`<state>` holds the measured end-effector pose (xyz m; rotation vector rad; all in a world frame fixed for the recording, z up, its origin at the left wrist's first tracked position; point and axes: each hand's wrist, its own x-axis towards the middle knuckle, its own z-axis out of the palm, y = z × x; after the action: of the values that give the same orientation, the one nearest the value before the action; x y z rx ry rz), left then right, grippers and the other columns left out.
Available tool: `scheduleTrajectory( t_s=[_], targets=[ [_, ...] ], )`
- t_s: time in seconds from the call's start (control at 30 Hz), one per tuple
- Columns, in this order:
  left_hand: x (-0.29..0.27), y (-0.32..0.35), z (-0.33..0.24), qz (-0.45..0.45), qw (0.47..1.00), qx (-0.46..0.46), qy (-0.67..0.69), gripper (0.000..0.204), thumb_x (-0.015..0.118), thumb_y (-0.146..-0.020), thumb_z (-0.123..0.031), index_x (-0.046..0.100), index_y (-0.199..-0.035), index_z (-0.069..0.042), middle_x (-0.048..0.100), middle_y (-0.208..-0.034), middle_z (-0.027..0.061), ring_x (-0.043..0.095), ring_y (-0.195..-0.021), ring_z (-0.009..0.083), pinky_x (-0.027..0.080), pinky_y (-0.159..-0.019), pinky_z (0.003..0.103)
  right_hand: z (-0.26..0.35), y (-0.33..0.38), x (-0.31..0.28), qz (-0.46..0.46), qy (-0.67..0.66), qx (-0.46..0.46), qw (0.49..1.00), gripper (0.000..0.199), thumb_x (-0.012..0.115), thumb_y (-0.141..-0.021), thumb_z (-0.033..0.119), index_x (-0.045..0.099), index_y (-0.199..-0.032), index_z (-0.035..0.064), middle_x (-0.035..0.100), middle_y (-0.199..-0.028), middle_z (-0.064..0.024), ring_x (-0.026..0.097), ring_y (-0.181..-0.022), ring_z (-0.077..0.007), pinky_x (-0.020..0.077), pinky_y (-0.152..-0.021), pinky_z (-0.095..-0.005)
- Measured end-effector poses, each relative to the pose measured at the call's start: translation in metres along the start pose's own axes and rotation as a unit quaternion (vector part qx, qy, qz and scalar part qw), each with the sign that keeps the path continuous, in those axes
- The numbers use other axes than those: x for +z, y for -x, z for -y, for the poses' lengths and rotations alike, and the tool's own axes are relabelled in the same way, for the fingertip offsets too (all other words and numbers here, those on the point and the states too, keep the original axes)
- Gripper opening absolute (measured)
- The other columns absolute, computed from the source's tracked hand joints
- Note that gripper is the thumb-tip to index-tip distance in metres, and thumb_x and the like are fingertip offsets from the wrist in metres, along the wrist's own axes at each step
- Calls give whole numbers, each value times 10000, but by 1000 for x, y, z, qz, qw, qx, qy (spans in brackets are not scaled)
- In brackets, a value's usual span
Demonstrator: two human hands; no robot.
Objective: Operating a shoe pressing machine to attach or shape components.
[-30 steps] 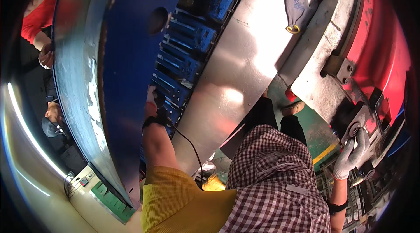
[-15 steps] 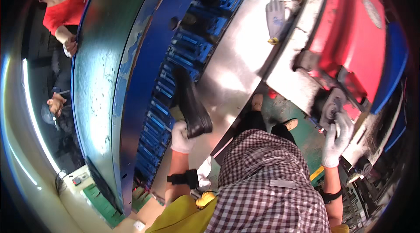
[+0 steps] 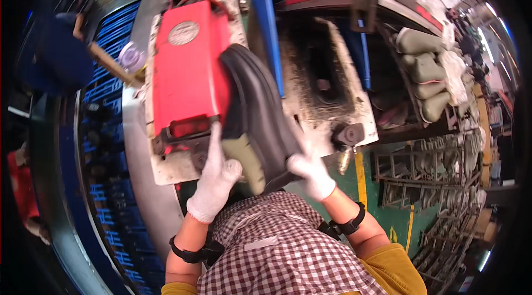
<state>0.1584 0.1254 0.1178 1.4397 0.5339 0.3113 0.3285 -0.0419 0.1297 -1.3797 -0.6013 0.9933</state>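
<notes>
A tall black boot (image 3: 260, 101) with an olive-green patch at its lower end is in front of me, tilted, its shaft against or just before the red machine cover. My right hand (image 3: 315, 174), in a white knit glove, grips the boot's right side near the bottom; some fingers are hidden behind it. Beside the olive patch is my left hand (image 3: 213, 181), gloved alike, with a finger stretched up towards the red cover's lower edge and the thumb apart. Whether its thumb touches the boot is unclear. The red machine cover (image 3: 185, 73) rests on a worn, pale plate.
Right of the boot stands a worn plate (image 3: 354, 103) with a dark, elongated opening, beside blue panels (image 3: 270, 29). Olive boots (image 3: 429, 76) lie farther right, above metal racks (image 3: 421, 173). At left, a dark-clothed person (image 3: 58, 54) stands by a blue-slatted conveyor (image 3: 102, 223).
My view has turned to the right, from the conveyor to the machines. The boot has come over from the conveyor, and my right hand has taken hold of it.
</notes>
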Motion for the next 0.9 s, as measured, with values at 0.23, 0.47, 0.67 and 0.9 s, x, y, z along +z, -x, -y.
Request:
scheduleTrajectory(
  t_s=[0.23,0.47,0.67,0.9],
  targets=[
    [45,-84,-98,-49,966,251,-35,961,647,-1009,-461,124,-1647,34,267,-1670,272,288,-1566,313,354,-1191,379,-6,-70,-158,-258,391,-102,877,745,771,-757,270,606,-1467,115,493,-1496,-278,482,-1401,-412,372,-1202,-444],
    [113,-198,-191,-67,906,401,-115,757,645,-989,-353,352,-1583,12,474,-1548,253,460,-1454,304,361,-1190,383,-36,-148,-207,-291,653,-117,690,663,773,-751,345,656,-1401,287,533,-1422,-289,606,-1180,-445,512,-1011,-495],
    [151,-248,-256,29,880,396,-259,809,569,-1046,-419,256,-1609,70,348,-1642,266,346,-1530,320,267,-1256,378,-46,-149,-211,-248,672,-47,696,725,785,-758,360,590,-1456,334,502,-1465,-283,618,-1162,-442,518,-1003,-508],
    [161,-284,-288,250,893,273,-258,615,594,-1023,-367,442,-1494,-2,637,-1237,134,600,-1039,176,528,-853,326,-39,-157,-213,-256,659,-6,707,740,766,-774,378,564,-1486,349,478,-1499,-275,601,-1217,-430,511,-1021,-503]
  ],
)
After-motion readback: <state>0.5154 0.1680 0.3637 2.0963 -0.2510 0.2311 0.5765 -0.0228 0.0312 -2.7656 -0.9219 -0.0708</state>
